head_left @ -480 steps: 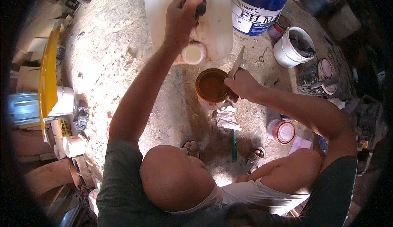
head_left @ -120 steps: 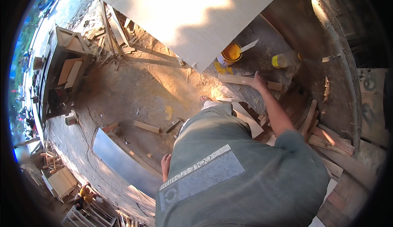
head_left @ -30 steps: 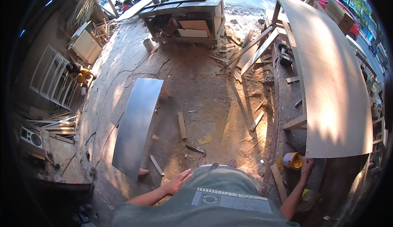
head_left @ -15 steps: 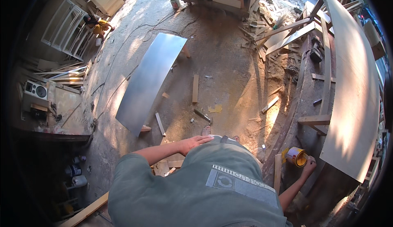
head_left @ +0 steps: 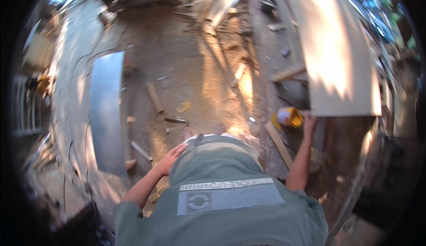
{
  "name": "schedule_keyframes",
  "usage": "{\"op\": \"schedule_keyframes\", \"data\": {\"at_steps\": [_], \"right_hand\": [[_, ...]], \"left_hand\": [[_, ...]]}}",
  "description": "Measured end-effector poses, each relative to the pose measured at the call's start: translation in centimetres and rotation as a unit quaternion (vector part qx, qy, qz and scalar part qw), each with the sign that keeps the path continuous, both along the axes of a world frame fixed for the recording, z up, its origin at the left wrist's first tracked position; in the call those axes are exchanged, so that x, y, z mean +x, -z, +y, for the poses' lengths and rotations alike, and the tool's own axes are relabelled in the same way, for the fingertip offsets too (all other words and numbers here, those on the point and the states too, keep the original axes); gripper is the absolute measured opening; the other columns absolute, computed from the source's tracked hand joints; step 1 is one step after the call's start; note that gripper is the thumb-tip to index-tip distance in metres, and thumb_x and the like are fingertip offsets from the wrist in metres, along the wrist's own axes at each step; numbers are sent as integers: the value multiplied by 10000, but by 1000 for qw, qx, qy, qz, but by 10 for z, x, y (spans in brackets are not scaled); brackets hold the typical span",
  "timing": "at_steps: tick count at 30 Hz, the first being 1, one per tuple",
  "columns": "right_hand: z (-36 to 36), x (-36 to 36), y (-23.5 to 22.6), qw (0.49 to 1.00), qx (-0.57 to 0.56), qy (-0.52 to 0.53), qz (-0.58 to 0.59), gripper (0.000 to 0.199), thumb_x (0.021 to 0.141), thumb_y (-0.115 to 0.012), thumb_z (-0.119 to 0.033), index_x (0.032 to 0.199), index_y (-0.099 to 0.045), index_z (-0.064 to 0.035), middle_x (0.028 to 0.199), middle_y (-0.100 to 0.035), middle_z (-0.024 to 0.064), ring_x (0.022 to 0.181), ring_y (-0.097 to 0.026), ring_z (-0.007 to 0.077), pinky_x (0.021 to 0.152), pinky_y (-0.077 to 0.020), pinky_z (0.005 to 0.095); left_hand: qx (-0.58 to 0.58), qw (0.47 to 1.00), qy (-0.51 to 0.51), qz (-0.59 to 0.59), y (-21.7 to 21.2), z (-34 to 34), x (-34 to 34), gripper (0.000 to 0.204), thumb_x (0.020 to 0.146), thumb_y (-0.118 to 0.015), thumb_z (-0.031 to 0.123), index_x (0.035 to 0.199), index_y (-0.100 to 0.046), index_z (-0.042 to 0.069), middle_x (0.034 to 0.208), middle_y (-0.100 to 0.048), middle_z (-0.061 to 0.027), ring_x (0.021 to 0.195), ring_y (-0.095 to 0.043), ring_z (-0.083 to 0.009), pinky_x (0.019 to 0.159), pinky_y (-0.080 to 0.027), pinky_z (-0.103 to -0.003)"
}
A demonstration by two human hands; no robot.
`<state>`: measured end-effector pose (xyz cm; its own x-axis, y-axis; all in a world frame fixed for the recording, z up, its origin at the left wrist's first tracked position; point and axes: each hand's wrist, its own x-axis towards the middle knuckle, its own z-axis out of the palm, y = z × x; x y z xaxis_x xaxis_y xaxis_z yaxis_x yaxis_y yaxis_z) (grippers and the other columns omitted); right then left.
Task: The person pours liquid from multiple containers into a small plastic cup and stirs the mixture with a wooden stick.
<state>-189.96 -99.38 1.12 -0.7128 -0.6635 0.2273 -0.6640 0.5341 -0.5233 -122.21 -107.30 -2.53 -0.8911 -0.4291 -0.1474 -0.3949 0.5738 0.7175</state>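
Observation:
My left hand (head_left: pixel 169 159) lies against the front of my clothing at the waist, fingers stretched out and holding nothing. Out to the right, my right hand (head_left: pixel 309 121) is closed beside the mouth of a tilted can of yellow paint (head_left: pixel 289 117). Whatever its fingers grip is blurred and partly hidden. Yellow stains the can's outside and the surface beside it. Just right of that hand is the near end of a large pale wooden panel (head_left: pixel 339 64), raised on timber supports.
A shiny grey sheet (head_left: pixel 107 113) rests on low supports at the left. On the dusty floor lie a hammer-like tool (head_left: pixel 175 120), a wood block (head_left: pixel 155 97) and a pale strip (head_left: pixel 141 151). A plank (head_left: pixel 279 145) lies close to the can. Scrap wood is heaped at the far side.
My view has swung to the right, so the grey sheet and floor items appear farther left. The left hand stays at my waist, and the right stays by the can.

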Motion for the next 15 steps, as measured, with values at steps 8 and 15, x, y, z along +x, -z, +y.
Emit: {"op": "schedule_keyframes", "data": {"at_steps": [8, 15], "right_hand": [[12, 7, -24, 991, 112, 35, -69, 252, 812, -663, -233, 890, -690, 4, 847, -681, 227, 857, -667, 401, 734, -513, 424], [6, -6, -17, 995, 68, 71, 1, 213, 852, -637, -198, 914, -688, -1, 887, -684, 212, 871, -657, 391, 750, -508, 421]], "left_hand": [[16, 1000, -10, -22, -13, 0, -18, 723, 771, -679, 362, 1405, -451, 100, 1548, -274, -157, 1411, -276, -382, 1151, -254, -478], [-143, 980, -137, -15, -162, -121, -28, 825, 641, -817, 220, 1387, -472, 141, 1527, -335, -126, 1406, -301, -368, 1120, -275, -521]]}}
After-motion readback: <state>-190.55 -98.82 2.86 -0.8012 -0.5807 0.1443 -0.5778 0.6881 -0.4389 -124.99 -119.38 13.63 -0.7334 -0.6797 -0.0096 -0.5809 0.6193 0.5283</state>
